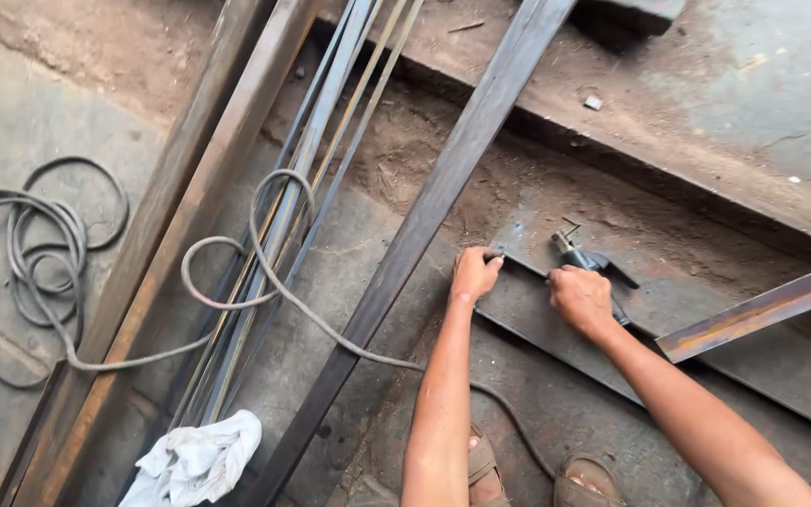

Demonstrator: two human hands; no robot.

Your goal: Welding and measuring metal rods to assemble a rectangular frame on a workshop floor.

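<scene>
1. Head view, looking straight down: the left hand (474, 273) is curled into a loose fist, knuckles pressed onto the near end of a flat steel plate (556, 329) that lies on the ground. Whether anything sits inside that fist, I cannot tell.
2. The right hand (581, 299) is clenched around the handle of a dark welding electrode holder (586, 259), fingers fully wrapped, no gap showing. The holder's metal tip pokes out beyond the hand and rests close to the plate's far edge.
3. A grey cable (265, 272) snakes in loops from the left, crosses a bundle of thin rods (307, 178), passes under the left forearm and runs on toward the feet.
4. A long rusty steel bar (424, 216) lies diagonally just left of the left hand, touching the plate's corner area.
5. A second rusty bar (762, 308) juts in from the right, above the right forearm.
6. A white rag (201, 458) lies crumpled at the bottom, beside the rods. Two sandalled feet show at the lower edge.
</scene>
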